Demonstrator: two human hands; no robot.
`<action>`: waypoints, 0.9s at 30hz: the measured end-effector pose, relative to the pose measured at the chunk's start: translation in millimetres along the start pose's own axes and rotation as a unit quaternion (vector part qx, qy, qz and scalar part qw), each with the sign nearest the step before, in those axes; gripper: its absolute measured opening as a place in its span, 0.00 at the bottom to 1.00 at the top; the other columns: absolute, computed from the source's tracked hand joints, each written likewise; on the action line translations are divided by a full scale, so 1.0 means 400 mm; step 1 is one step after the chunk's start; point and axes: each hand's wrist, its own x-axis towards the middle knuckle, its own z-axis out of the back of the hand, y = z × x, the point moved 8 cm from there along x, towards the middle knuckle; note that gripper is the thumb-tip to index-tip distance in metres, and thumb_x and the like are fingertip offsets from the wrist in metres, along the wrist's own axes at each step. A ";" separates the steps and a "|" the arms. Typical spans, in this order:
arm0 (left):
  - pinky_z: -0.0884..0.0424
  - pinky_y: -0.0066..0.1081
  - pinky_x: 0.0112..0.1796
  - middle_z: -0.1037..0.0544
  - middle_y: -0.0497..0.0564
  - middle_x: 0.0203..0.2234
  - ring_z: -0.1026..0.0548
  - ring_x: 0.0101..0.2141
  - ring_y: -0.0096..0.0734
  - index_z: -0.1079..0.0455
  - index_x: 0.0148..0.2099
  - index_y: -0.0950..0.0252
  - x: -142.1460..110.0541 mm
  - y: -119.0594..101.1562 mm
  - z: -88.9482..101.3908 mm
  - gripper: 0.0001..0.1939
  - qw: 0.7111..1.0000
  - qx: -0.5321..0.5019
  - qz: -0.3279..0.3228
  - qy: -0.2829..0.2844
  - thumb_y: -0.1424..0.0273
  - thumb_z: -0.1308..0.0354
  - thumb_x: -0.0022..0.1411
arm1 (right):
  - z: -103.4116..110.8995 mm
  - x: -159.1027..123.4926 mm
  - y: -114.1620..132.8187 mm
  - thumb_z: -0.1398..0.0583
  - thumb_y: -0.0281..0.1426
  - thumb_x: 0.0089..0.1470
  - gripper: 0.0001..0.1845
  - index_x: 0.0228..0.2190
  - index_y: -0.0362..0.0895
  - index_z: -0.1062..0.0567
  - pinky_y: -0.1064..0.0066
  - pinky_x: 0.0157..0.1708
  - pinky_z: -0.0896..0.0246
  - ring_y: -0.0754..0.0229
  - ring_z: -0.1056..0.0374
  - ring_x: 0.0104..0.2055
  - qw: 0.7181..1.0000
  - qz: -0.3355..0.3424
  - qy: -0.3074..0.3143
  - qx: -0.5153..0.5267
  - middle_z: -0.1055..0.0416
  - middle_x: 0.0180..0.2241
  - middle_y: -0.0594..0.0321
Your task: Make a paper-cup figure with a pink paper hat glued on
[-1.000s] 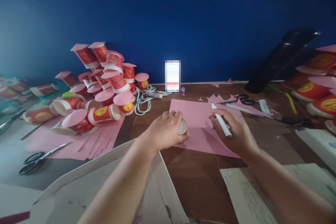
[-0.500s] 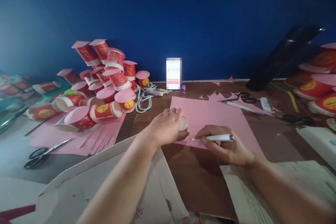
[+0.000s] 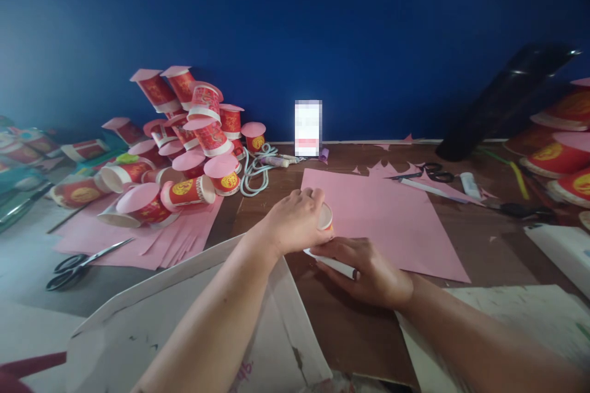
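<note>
My left hand (image 3: 299,221) is closed round a paper cup (image 3: 325,217) at the near left corner of a pink paper sheet (image 3: 369,209). Only part of the cup's pale round end and a strip of its coloured side show past my fingers. My right hand (image 3: 364,270) grips a white marker (image 3: 338,267) with a dark rear end. The marker's front points left, low beside the cup, just below my left hand. Whether its tip touches the paper is hidden.
Red paper cups with pink tops (image 3: 207,135) are piled at left, above stacked pink sheets (image 3: 184,239) and scissors (image 3: 83,264). A lit phone (image 3: 308,129) leans on the wall. Pink scraps (image 3: 385,169), a glue stick (image 3: 469,185) and a black cylinder (image 3: 502,104) lie right.
My right hand has moved left with the marker, from the cup's right side to its near side. My left hand stays on the cup. The whole view has shifted slightly.
</note>
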 end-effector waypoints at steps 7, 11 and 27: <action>0.32 0.40 0.43 0.28 0.60 0.44 0.28 0.45 0.49 0.39 0.46 0.66 0.001 0.000 0.001 0.20 1.000 0.002 -0.002 -0.004 0.58 0.45 0.56 | -0.019 0.003 0.001 0.43 0.31 0.58 0.16 0.48 0.45 0.28 0.67 0.40 0.31 0.57 0.26 0.42 0.998 -0.003 0.019 -0.060 0.24 0.44 0.54; 0.32 0.40 0.43 0.28 0.59 0.44 0.28 0.45 0.48 0.39 0.45 0.66 0.001 -0.002 0.003 0.19 1.000 0.001 0.001 -0.003 0.58 0.46 0.56 | -0.020 0.003 0.005 0.43 0.30 0.58 0.15 0.47 0.44 0.28 0.69 0.38 0.31 0.58 0.26 0.40 0.997 0.005 0.020 -0.078 0.23 0.42 0.54; 0.32 0.41 0.43 0.28 0.61 0.45 0.28 0.46 0.49 0.40 0.47 0.66 0.000 -0.001 0.001 0.22 1.000 0.001 -0.005 -0.001 0.56 0.44 0.56 | 0.043 -0.005 -0.037 0.42 0.30 0.52 0.04 0.32 0.45 0.26 0.73 0.29 0.38 0.63 0.31 0.29 0.989 -0.150 -0.017 -0.008 0.25 0.31 0.62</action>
